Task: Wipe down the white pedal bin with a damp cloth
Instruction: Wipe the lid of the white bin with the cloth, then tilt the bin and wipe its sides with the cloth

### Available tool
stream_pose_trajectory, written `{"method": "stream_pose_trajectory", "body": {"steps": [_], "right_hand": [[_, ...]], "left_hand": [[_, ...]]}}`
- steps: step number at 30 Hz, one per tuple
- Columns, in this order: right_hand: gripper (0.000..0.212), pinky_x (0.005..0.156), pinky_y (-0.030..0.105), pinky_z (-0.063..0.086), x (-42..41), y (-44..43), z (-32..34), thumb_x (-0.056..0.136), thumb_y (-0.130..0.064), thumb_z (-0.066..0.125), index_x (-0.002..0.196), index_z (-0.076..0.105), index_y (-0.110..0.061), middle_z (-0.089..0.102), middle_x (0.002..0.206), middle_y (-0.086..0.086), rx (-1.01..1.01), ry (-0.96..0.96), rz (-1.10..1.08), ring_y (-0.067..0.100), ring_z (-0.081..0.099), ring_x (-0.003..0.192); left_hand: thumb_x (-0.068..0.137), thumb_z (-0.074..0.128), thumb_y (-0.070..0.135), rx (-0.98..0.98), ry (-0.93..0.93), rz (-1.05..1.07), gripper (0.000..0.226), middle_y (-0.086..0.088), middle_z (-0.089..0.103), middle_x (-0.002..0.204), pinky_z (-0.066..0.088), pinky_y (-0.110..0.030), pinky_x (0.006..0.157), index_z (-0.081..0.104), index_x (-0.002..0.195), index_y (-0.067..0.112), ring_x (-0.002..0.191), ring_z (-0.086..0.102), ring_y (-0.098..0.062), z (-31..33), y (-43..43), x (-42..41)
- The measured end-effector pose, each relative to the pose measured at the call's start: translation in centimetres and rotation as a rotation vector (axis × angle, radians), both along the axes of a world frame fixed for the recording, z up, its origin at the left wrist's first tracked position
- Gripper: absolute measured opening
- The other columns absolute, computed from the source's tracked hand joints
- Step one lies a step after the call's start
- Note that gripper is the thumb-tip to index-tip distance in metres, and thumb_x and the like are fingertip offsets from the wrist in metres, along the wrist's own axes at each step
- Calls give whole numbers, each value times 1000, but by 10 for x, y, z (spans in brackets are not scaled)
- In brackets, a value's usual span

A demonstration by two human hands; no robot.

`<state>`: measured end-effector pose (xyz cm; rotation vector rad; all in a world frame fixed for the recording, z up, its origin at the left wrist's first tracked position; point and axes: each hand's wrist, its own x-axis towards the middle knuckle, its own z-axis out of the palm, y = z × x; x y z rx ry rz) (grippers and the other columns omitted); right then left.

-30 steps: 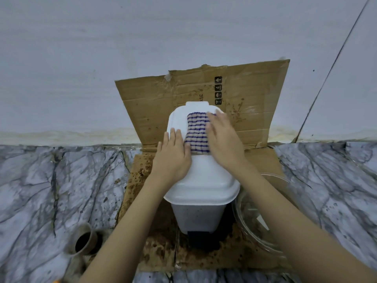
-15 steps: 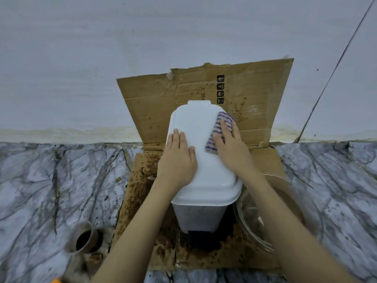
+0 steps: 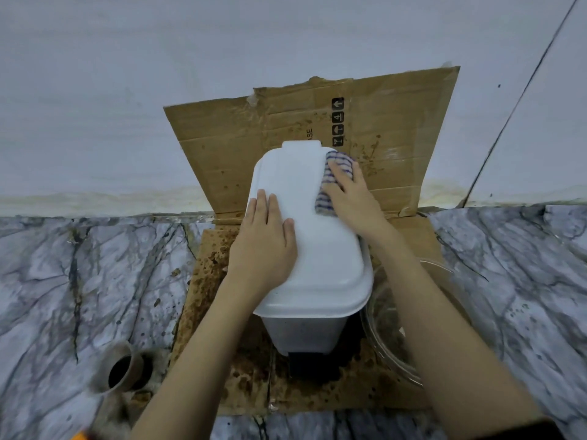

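Marble floor point(image 3: 63, 281), white pedal bin point(image 3: 301, 331) on cardboard point(image 3: 222, 147), left hand point(image 3: 263, 246) flat on lid point(image 3: 320, 268), fingers together, striped cloth point(image 3: 340, 161) under straight fingers of right hand point(image 3: 355, 201), at lid edge

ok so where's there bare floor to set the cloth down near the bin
Bare marble floor lies left of the stained cardboard, between the wall and the brown cup. More lies far right, past the glass bowl. Crowded: right of the pedal bin, where the bowl sits close beside it.
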<state>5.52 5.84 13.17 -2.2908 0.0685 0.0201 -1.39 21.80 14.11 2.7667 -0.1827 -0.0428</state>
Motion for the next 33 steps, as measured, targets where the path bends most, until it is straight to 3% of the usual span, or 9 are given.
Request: {"method": "stream_pose_trajectory", "body": {"steps": [2,5,9,12,14,20,24,30,33], "right_hand": [[56,111,43,20,27,0,5,96,-50,33,148,17,-37,-5,160,0,25,9,11,27,10,145],[57,109,40,23,46,-3,7,96,-46,36,148,16,-35,1,159,-1,118,19,1,25,17,143],[58,109,28,27,22,-11,-3,98,-34,39,150,13,-30,18,156,-6,557,7,-55,14,28,138],[55,83,6,41,-5,-16,-18,100,-27,37,150,13,-27,30,151,-6,816,30,-95,1,39,117],[53,73,3,44,-13,-18,-27,100,-25,38,149,17,-26,34,150,-5,920,42,-119,2,41,113],[45,93,26,49,2,-18,-34,98,-29,40,142,37,-31,55,133,-1,1119,100,-135,10,59,108],[47,89,24,50,17,-2,-33,100,-26,33,146,29,-30,50,137,-1,1097,86,-67,9,58,110],[53,113,41,33,37,58,-31,99,-14,25,150,15,-23,27,154,3,1012,12,48,20,35,137],[50,117,45,21,44,92,-35,100,-22,23,149,16,-20,21,156,2,889,-66,36,20,21,143]], "left_hand": [[102,17,33,1,10,3,57,-9,-6,160,-4,-28,116,1,150,7,147,-6,-21,0,1,1],[101,17,34,54,40,29,57,-8,-5,160,-1,-37,118,2,150,9,148,-4,-21,4,1,2],[100,19,30,185,1,87,56,-10,-5,160,-6,-46,116,5,150,9,147,-6,-24,23,-18,3],[101,21,31,-6,-8,25,57,-8,-7,160,-8,-43,116,2,151,12,147,-7,-22,34,-61,7],[101,19,36,-83,31,5,58,-7,-7,160,-7,-42,117,0,151,11,147,-8,-21,31,-85,11],[99,19,47,72,51,-15,68,-8,-9,160,-6,-40,117,-7,150,9,147,-10,-23,9,-76,13],[100,22,38,122,98,-18,64,-8,-12,159,-6,-42,117,-8,150,10,147,-11,-23,18,-54,16],[99,20,25,126,91,206,59,-13,-5,159,-4,-45,117,-3,149,5,147,-3,-27,25,-20,26],[99,23,23,47,39,276,58,-13,1,159,3,-41,119,2,149,3,147,2,-26,22,2,27]]}}
